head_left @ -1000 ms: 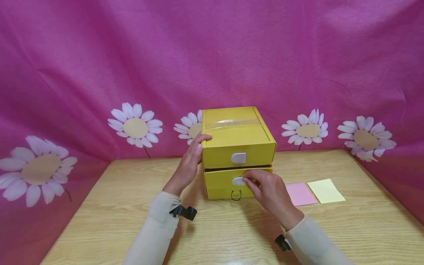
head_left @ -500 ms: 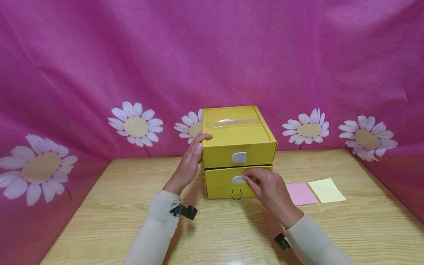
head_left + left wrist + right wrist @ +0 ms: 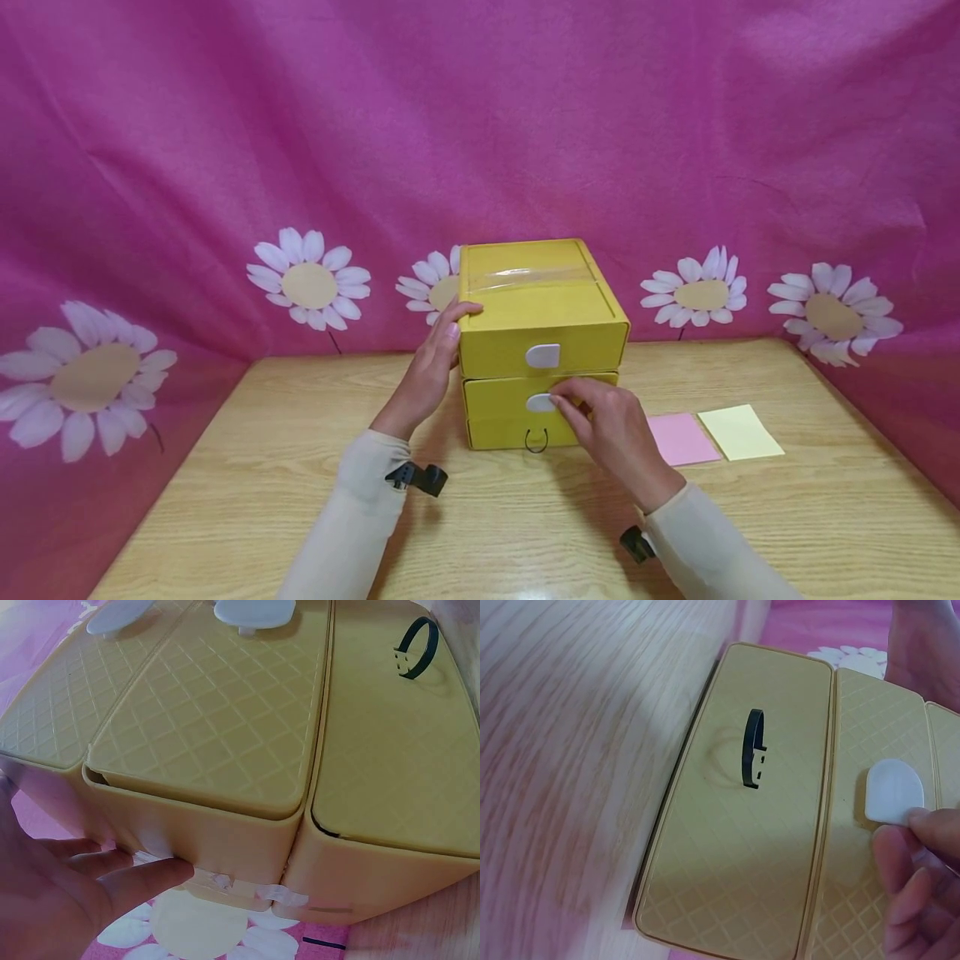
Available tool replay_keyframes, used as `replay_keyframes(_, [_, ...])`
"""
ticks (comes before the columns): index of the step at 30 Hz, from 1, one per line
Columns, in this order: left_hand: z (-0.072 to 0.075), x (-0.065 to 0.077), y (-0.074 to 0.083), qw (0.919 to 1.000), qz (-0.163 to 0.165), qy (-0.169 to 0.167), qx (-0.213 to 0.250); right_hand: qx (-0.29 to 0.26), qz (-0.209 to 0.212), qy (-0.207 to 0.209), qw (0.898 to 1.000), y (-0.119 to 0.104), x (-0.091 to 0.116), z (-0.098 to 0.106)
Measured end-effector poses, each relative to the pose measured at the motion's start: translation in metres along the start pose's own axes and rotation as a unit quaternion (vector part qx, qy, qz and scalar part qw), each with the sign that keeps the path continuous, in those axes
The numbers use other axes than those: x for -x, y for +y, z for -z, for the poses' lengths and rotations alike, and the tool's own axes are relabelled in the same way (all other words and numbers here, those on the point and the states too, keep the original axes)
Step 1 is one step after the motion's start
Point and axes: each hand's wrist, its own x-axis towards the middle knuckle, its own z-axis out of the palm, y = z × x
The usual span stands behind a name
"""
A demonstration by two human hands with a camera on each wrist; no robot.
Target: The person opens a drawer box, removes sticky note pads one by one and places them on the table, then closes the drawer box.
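A yellow drawer box (image 3: 536, 304) stands on the table, with drawers stacked one above another. My right hand (image 3: 618, 442) pinches the white pull tab (image 3: 891, 787) of the middle drawer (image 3: 491, 398) between thumb and forefinger. That drawer's front juts out slightly at its corner in the left wrist view. Against the box's left side lie the extended fingers of my left hand (image 3: 427, 375), its thumb over the top edge. Another white tab (image 3: 543, 356) is on the top drawer, and a black loop handle (image 3: 433, 649) on the bottom one.
To the right of the box, a pink paper pad (image 3: 682, 439) and a pale yellow pad (image 3: 741, 432) lie side by side on the wooden table (image 3: 262, 467). Behind hangs a magenta cloth (image 3: 480, 125) with white daisies. Clear tape (image 3: 528, 277) crosses the box top.
The middle drawer has slid inward a little, and the dark gap above its front has narrowed. My right hand moved with the tab; my left hand kept its place on the box.
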Motion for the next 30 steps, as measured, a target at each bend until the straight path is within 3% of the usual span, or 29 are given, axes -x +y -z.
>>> replay_keyframes(30, [0.0001, 0.0002, 0.0012, 1.0, 0.004, -0.001, -0.003, -0.006, -0.006, 0.0, 1.0, 0.0016, -0.002, -0.0014])
